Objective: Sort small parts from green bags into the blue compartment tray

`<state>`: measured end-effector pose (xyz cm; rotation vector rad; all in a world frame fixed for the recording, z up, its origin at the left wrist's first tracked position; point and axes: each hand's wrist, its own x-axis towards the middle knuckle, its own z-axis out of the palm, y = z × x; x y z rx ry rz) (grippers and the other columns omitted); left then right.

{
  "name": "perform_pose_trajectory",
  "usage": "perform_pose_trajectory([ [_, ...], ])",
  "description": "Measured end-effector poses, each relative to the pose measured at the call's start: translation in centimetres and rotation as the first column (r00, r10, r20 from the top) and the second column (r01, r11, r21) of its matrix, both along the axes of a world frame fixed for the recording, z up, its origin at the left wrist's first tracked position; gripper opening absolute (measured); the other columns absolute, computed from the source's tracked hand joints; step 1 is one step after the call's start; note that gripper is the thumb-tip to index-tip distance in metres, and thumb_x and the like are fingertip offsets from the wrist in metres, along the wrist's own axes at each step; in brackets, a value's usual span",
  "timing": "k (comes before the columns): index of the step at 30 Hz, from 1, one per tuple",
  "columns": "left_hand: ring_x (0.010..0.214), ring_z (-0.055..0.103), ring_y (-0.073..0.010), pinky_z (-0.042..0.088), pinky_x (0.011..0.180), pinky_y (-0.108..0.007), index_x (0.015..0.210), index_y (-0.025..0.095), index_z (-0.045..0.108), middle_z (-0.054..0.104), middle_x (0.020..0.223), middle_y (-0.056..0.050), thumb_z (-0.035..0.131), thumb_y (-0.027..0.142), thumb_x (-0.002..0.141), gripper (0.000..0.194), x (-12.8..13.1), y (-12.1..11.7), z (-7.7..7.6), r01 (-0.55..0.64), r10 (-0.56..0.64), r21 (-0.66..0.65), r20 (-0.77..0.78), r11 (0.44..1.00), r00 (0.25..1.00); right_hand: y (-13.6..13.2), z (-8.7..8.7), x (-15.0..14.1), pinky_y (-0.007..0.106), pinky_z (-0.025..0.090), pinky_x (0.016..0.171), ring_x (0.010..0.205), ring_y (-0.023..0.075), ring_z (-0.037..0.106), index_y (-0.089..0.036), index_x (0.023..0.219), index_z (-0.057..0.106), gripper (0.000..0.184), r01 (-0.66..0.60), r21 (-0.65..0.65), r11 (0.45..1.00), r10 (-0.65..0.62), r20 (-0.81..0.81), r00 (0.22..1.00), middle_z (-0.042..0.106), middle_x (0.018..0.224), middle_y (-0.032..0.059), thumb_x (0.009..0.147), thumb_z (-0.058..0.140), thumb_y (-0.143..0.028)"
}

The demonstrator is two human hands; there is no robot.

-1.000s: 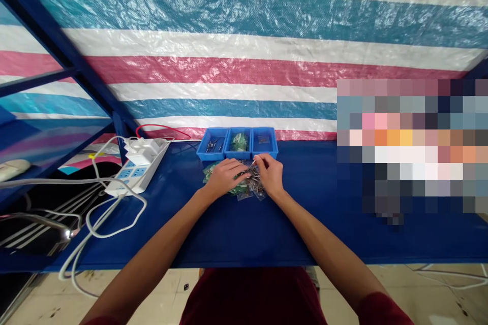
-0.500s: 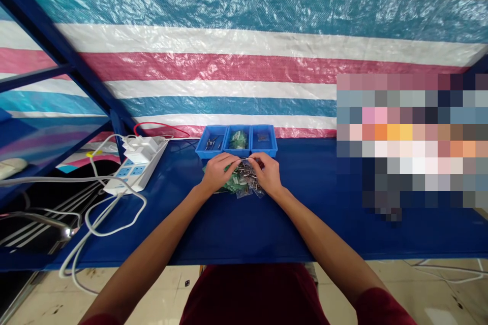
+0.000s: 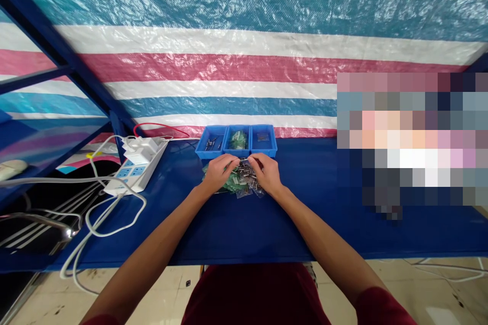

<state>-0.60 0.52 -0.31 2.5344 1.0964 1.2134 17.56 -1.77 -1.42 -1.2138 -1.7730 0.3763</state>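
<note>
My left hand (image 3: 220, 170) and my right hand (image 3: 268, 171) face each other above a loose pile on the table. The fingers of both are pinched together. A thin, shiny sliver shows between the fingertips, too small to name. Below lie small green packets (image 3: 231, 184) on the left and dark metal pin-like pieces (image 3: 249, 176) on the right, some in clear plastic bags (image 3: 244, 193). My hands hide part of the pile. Just beyond stand three joined blue bins: the left bin (image 3: 204, 154) holds several metal pins, the middle bin (image 3: 238, 153) green packets, the right bin (image 3: 264, 153) a few small pieces.
On the left of the blue table (image 3: 244, 233) a white power strip (image 3: 139, 172) carries plugged-in adapters, with white cables (image 3: 89, 218) looping over the front edge. A striped tarp (image 3: 229, 68) hangs behind the table. A pixelated area covers the right side.
Both hands stay over the pile in nearly the same place, with only a tiny shift at the fingertips. The bins and the pile look the same.
</note>
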Motion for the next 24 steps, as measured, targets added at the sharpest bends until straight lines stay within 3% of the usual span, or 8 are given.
perform_pose_trajectory([
  [5, 0.063, 0.061, -0.012, 0.048, 0.065, -0.023, 0.07, 0.018, 0.061, 0.065, 0.065, -0.001, 0.04, 0.038, 0.096, 0.04, -0.1, 0.1, 0.4, 0.0, 0.0, -0.021, -0.01, 1.0, 1.0, 0.0, 0.0, 0.1, 0.023, 0.046, 0.073, 0.073, 0.0138, 0.059, -0.019, 0.095, 0.065, 0.033, -0.084, 0.013, 0.996, 0.084, 0.019, 0.996, 0.066, 0.09, 0.005, 0.096, 0.04, -0.04],
  [11, 0.065, 0.064, -0.0132, 0.051, 0.064, -0.024, 0.077, 0.019, 0.069, 0.071, 0.072, -0.002, 0.054, 0.038, 0.091, 0.028, 0.1, -0.2, 0.5, -0.01, 0.008, 0.011, 0.137, 1.0, 0.99, 0.1, -0.4, -0.1, 0.022, 0.044, 0.075, 0.079, 0.0141, 0.059, -0.02, 0.09, 0.066, 0.032, -0.069, 0.02, 0.997, 0.067, 0.074, 0.995, 0.066, 0.087, 0.0046, 0.097, 0.039, -0.036],
  [19, 0.06, 0.066, -0.0135, 0.053, 0.06, -0.024, 0.073, 0.018, 0.072, 0.073, 0.071, -0.001, 0.061, 0.035, 0.085, 0.024, 0.7, -0.6, 0.0, -0.12, 0.138, -0.084, 0.251, 0.989, 0.958, 0.2, -0.8, -0.3, 0.023, 0.043, 0.072, 0.075, 0.0138, 0.058, -0.019, 0.081, 0.063, 0.033, -0.054, 0.045, 0.998, 0.052, 0.038, 0.998, 0.064, 0.079, 0.0036, 0.097, 0.04, -0.037],
  [24, 0.061, 0.064, -0.0121, 0.052, 0.064, -0.022, 0.074, 0.019, 0.071, 0.072, 0.072, 0.0, 0.065, 0.035, 0.082, 0.02, 1.0, -0.5, -0.1, -0.17, 0.177, -0.05, 0.29, 0.984, 0.94, 0.1, -0.7, -0.4, 0.024, 0.042, 0.066, 0.069, 0.0138, 0.056, -0.019, 0.079, 0.061, 0.032, -0.078, 0.156, 0.985, 0.081, -0.012, 0.997, 0.063, 0.075, 0.0036, 0.097, 0.041, -0.036],
])
